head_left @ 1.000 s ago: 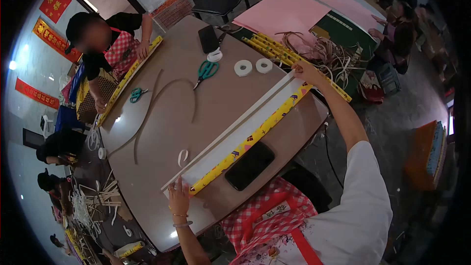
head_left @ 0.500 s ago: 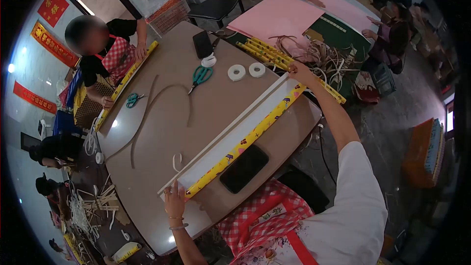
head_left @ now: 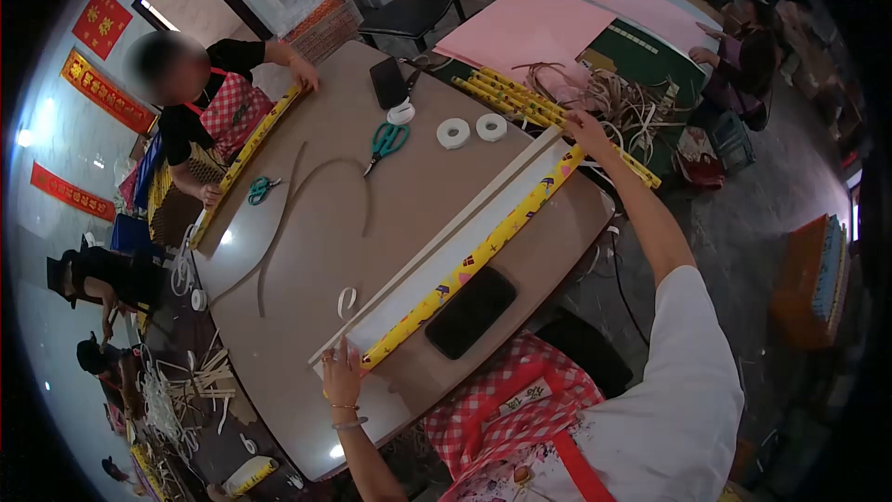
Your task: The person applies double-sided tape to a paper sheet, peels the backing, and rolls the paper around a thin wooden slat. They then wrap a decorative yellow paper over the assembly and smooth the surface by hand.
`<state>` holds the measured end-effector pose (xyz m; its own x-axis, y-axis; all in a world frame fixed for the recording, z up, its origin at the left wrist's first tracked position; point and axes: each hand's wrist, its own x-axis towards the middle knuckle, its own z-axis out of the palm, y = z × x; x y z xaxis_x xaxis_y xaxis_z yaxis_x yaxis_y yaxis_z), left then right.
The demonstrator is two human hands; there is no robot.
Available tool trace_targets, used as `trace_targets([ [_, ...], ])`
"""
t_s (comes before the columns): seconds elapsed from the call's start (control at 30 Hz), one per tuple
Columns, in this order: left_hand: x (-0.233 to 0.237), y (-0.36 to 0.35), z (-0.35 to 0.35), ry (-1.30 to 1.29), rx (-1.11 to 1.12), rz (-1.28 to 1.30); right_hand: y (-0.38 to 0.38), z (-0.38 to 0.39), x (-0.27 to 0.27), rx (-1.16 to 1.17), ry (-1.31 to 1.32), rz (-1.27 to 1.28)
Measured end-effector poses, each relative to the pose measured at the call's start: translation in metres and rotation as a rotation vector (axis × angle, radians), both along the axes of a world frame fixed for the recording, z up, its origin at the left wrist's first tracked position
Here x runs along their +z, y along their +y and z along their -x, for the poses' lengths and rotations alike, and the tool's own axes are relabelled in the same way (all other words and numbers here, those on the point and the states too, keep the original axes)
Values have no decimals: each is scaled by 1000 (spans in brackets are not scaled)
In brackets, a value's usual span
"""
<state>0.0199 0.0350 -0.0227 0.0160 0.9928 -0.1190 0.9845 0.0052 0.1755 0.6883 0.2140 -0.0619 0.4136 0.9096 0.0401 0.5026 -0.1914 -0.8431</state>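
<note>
In the head view, a yellow patterned paper (head_left: 474, 260) lies diagonally on the table, partly rolled along its near edge, white side up beyond. A long pale narrow strip (head_left: 437, 246) runs along its far edge. My left hand (head_left: 342, 374) grips the lower-left end of the paper, fingers closed at the corner by the strip. At the upper-right end, my right hand (head_left: 587, 133) has its fingers closed on the paper near the strip's tip. A black phone (head_left: 471, 312) lies just on my side of the roll.
Two white tape rolls (head_left: 453, 134), teal scissors (head_left: 386, 143), smaller scissors (head_left: 261, 190), another phone (head_left: 388, 84) and curved brown strips (head_left: 279, 223) lie on the table. Across it, a co-worker (head_left: 218, 102) handles a yellow roll (head_left: 243, 165). Several finished-looking yellow rolls (head_left: 506, 98) lie at the right.
The view has shifted slightly. Both my hands stay at the paper's ends. The co-worker's upper hand has moved outward past the end of their roll, and their lower hand remains on it.
</note>
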Motion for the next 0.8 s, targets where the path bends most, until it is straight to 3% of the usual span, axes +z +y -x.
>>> trace_targets([
  [0.07,-1,0,0,5,4,-10,3,-11,-17,-9,210,-29],
  [0.1,-2,-1,1,10,11,-20,-4,-7,-14,-4,205,-23],
  [0.17,-4,0,2,5,3,-23,-23,9,0,-100,473,-71],
  [0.27,-11,-2,6,3,-6,-83,-36,22,12,-120,497,38],
  [0.37,-12,-3,6,-66,-58,-158,-49,35,11,-93,554,-65],
  [0.5,-3,-6,-1,-40,43,-184,-29,19,-20,-30,476,-12],
  [0.57,1,-9,-3,-69,34,-153,-34,33,2,45,373,128],
  [0.63,13,-13,-8,-59,92,-138,-32,24,-11,137,322,100],
  [0.7,7,-17,0,-41,67,-156,-21,5,-58,93,263,-53],
  [0.77,1,-20,5,-46,85,-153,-24,6,-44,178,251,36],
  [0.8,-1,-20,5,-47,64,-148,-2,-25,-74,186,372,-34],
])
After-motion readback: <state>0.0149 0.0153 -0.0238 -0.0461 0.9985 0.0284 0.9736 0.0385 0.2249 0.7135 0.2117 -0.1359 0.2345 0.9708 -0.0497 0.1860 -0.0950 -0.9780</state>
